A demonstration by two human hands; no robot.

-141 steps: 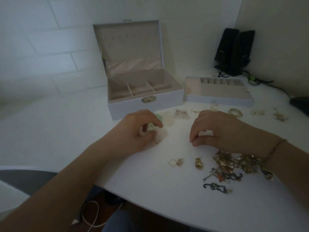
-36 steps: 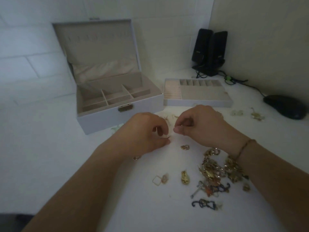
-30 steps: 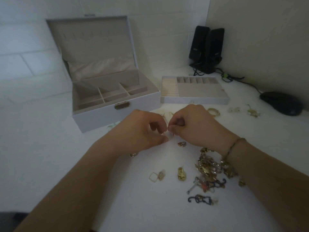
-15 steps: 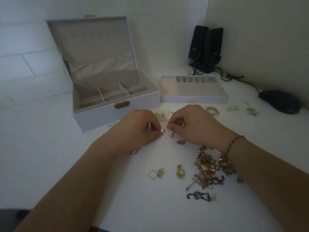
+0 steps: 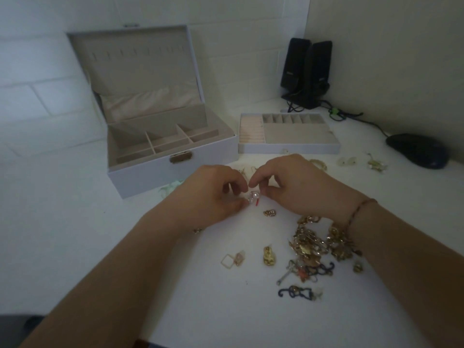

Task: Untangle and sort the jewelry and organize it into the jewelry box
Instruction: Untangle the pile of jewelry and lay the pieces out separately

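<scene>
My left hand [image 5: 213, 197] and my right hand [image 5: 293, 187] meet over the white table, both pinching one small pearl piece with a red bit [image 5: 253, 197] between their fingertips. Behind them the white jewelry box [image 5: 173, 169] stands open, its beige compartments bare. Its removable tray [image 5: 288, 148] lies to the right of it. A tangled heap of gold jewelry [image 5: 316, 243] lies under my right wrist. Loose pieces lie near it: a gold charm [image 5: 269, 256], a square earring [image 5: 232, 259], a small gold piece [image 5: 270, 213] and a dark blue piece [image 5: 296, 292].
Two black speakers [image 5: 306, 74] with cables stand in the back corner. A black computer mouse [image 5: 416, 150] lies at the right. Several sorted earrings [image 5: 347, 161] and a gold ring piece [image 5: 319, 163] lie in front of the tray. A mint green piece [image 5: 172, 187] lies by the box.
Both hands came together from apart and now pinch the pearl piece. In the last second they have drawn slightly apart, so the pearl and red bit show between them.
</scene>
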